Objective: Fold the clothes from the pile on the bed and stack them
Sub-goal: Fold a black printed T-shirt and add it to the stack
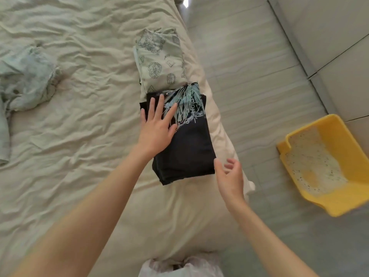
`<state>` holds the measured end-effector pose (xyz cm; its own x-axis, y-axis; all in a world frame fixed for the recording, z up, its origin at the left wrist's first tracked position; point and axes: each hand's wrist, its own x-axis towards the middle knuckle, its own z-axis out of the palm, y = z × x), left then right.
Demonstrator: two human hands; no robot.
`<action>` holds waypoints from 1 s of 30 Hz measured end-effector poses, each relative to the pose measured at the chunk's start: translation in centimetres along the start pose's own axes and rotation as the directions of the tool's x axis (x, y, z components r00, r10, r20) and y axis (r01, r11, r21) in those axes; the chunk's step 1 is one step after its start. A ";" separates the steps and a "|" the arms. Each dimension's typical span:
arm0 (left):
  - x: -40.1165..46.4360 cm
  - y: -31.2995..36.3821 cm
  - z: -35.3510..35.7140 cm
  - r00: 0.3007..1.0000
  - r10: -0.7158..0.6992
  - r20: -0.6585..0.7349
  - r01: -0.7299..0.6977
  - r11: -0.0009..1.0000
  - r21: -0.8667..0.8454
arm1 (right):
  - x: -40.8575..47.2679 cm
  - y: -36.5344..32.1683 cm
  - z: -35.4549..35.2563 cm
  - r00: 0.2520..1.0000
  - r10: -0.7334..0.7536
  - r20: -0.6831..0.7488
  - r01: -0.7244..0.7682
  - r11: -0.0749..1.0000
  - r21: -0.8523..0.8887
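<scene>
A folded black garment (pixel 187 150) with a teal and white print lies near the bed's right edge. My left hand (pixel 156 124) rests flat on its upper left part, fingers straight and spread. At the garment's lower right corner my right hand (pixel 229 174) hovers with relaxed fingers, holding nothing. A folded pale green printed garment (pixel 159 62) lies just beyond the black one, touching it. Crumpled light blue-green clothes (pixel 26 76) are piled at the bed's left.
The bed's wrinkled cream sheet (pixel 89 146) fills the left and middle. A yellow plastic bin (pixel 327 162) stands on the tiled floor (pixel 249 76) to the right. A white plastic bag (pixel 179 266) shows at the bottom edge.
</scene>
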<state>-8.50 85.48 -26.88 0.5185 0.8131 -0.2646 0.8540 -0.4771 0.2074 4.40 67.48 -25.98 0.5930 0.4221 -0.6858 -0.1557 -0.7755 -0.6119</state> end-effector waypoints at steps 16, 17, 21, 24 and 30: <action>-2.7 -1.7 2.4 0.994 -0.066 0.086 0.069 0.997 -0.035 | 6.1 -2.3 4.1 0.595 -0.580 0.557 0.721 0.077 -0.689; -3.1 -1.6 2.3 0.995 -0.061 0.081 0.064 0.998 -0.030 | 6.2 -2.7 3.8 0.604 -0.564 0.563 0.720 0.083 -0.689; -5.0 -1.5 1.5 0.991 -0.092 0.099 0.097 0.994 -0.043 | 5.4 -4.3 2.7 0.598 -0.566 0.567 0.730 0.091 -0.678; -7.1 -1.1 0.1 0.995 -0.095 0.031 0.096 0.994 -0.055 | 3.3 -5.6 2.3 0.549 -0.636 0.542 0.741 0.070 -0.668; -15.8 -1.2 -2.6 0.958 -0.244 -0.151 0.196 0.941 -0.277 | -4.3 -7.1 2.4 0.391 -0.746 0.540 0.813 0.004 -0.583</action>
<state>-17.85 74.06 -20.48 0.2820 0.9456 -0.1623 0.8932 -0.1969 0.4043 1.05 72.28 -19.66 -0.0786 0.9966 -0.0244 0.9417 0.0662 -0.3299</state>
